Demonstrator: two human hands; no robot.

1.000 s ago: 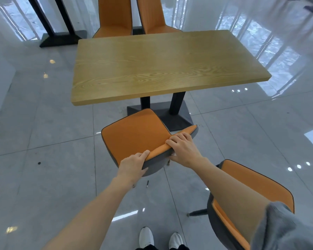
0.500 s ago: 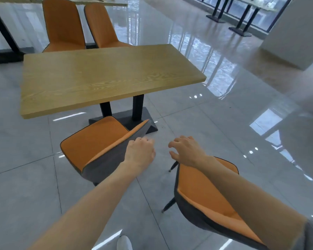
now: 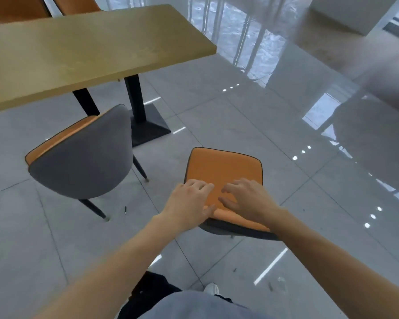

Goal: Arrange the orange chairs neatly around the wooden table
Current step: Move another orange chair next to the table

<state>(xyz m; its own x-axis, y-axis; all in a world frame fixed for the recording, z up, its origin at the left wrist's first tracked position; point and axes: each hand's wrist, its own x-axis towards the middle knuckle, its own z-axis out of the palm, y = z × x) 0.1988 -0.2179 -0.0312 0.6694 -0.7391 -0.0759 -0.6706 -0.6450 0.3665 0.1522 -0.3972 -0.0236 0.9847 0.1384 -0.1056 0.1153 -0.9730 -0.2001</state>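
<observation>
The wooden table [image 3: 78, 49] fills the upper left. One orange chair with a grey back [image 3: 83, 157] stands at its near edge, seat facing the table. A second orange chair [image 3: 224, 166] stands apart on the floor to the right, directly in front of me. My left hand [image 3: 189, 203] and my right hand [image 3: 247, 199] lie side by side over the top of its backrest. Their fingers are spread and not closed around it. Two more orange chairs [image 3: 16, 8] [image 3: 78, 4] show at the table's far side.
The table's black post and base [image 3: 148, 130] stand just behind the grey-backed chair. A small dark object [image 3: 125, 210] lies on the glossy tiled floor near that chair's legs. My white shoe [image 3: 212, 288] shows below. Open floor stretches to the right.
Both hands left the first chair's backrest and moved right onto the second chair. The view swung right, and the first chair now stands at the table's edge.
</observation>
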